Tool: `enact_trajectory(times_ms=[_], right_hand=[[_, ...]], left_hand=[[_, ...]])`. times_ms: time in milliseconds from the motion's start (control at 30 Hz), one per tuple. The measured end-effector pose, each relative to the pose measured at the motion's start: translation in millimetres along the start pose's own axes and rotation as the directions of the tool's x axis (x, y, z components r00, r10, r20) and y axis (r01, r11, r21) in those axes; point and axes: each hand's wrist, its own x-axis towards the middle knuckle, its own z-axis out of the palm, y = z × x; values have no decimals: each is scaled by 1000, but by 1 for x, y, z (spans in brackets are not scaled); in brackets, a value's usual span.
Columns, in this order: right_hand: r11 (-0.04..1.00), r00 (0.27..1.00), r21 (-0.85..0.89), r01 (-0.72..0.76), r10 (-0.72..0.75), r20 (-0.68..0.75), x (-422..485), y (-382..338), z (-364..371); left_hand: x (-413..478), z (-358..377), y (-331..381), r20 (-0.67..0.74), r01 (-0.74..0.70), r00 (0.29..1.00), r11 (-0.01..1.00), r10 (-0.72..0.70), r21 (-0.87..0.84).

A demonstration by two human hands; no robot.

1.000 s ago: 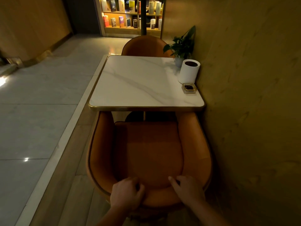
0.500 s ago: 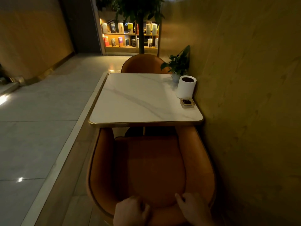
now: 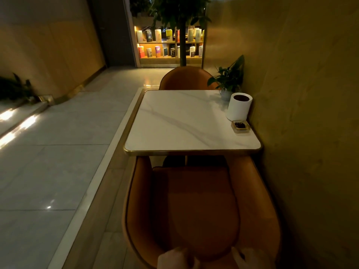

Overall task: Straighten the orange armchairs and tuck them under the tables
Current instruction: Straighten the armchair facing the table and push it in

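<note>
Two hands: both on the top rim of the near orange armchair (image 3: pixel 196 206) at 6 o'clock
Left hand (image 3: pixel 175 259): fingers curled over the rim, gripping it
Right hand (image 3: pixel 250 259): fingers laid over the rim; cropped, grip cannot be told
Near armchair: arms reaching under the marble table (image 3: pixel 186 129)
Far armchair (image 3: pixel 186 78): 12 o'clock, against the table's far edge
White cylinder (image 3: pixel 240 108): 2 o'clock on the tabletop, beside the wall

A: State the near orange armchair (image 3: pixel 196 206).

B: Curved shell back, dark piping along the rim, flat seat cushion. It squarely faces the bench (image 3: pixel 191 121); both armrest fronts sit under the bench's near edge.

A: The far orange armchair (image 3: pixel 187 78)?

B: Opposite side of the bench, only its rounded back visible above the far edge.
</note>
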Motion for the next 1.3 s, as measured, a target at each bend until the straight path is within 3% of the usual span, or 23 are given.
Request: enact_trajectory(times_ms=[100,200,400,700,933,1133,1300], right_hand=[[1000,998,-11,-11,11,-58,4,2,3],[998,988,61,-1,10,-151,6,8,9],[999,981,44,29,-20,-195,5,14,6],[993,974,117,16,11,-225,8,26,16],[993,966,111,36,-6,-258,27,34,-3],[987,967,127,102,-69,-247,31,42,-10],[987,979,131,96,-69,-194,28,37,-15]], left_hand=[[3,5,-2,29,26,999,1000,-26,-2],[-3,7,2,-35,58,998,998,-57,33],[-2,3,9,-5,93,996,995,-93,41],[4,9,8,-21,15,1000,999,-15,30],[16,18,22,-30,76,997,997,-75,15],[25,24,22,19,87,996,996,-88,22],[30,21,26,173,160,971,985,-168,59]])
